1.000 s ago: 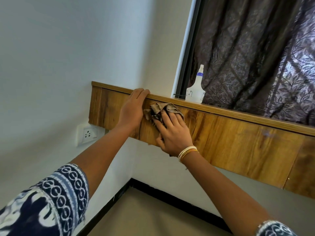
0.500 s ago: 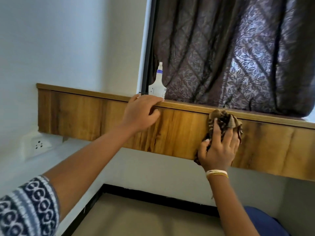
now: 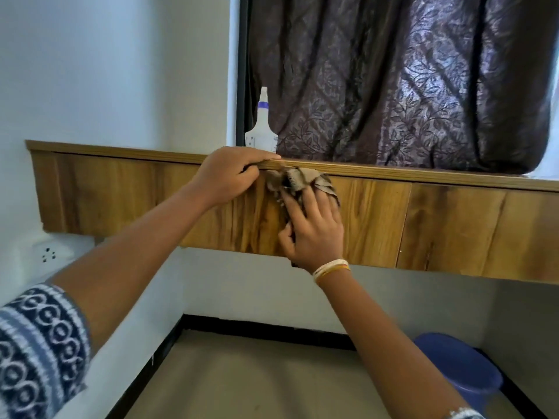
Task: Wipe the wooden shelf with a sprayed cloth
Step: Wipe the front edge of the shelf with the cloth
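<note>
Mid-wipe: my right hand (image 3: 314,229) presses the bunched cloth (image 3: 298,181) flat-fingered on the wooden shelf (image 3: 453,219) front, centre. My left hand (image 3: 227,176) grips its top edge. Right stretch likely left.

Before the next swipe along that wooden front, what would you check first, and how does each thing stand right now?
1. Cloth under the right hand, pressed flat on the wooden shelf: ok.
2. Left hand hooked over the top edge to steady the person: ok.
3. Spray bottle upright on top, behind the left hand's fingers, a nudge could tip it: not ok.
4. Panel to the right free of obstacles: ok.
5. Cloth damp enough: cannot tell.
6. Curtain hanging behind the ledge, off the front face: ok.
</note>
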Action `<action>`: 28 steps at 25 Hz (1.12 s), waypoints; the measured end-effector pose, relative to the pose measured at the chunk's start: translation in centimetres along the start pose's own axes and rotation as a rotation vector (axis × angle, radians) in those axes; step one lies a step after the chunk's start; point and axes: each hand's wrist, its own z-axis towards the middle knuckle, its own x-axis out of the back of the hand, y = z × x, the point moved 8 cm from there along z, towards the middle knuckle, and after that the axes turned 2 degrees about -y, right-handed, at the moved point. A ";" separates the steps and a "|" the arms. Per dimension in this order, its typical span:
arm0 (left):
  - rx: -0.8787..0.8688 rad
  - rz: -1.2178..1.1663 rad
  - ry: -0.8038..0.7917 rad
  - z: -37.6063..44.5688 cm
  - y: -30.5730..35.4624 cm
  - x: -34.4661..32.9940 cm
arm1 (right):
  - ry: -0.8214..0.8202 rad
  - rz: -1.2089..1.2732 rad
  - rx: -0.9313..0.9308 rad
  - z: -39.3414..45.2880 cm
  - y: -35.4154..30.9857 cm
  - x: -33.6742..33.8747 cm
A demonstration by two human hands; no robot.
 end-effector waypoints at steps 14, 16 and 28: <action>0.433 0.134 -0.067 -10.6 -20.8 11.8 | 0.100 0.010 -0.492 0.5 -3.3 -2.5; 0.478 0.166 -0.028 -12.3 -23.4 13.7 | 0.071 0.013 -0.417 2.5 -7.4 -3.9; 0.510 0.381 0.056 -15.1 -30.1 15.2 | -0.195 0.045 0.158 12.0 -29.6 -10.8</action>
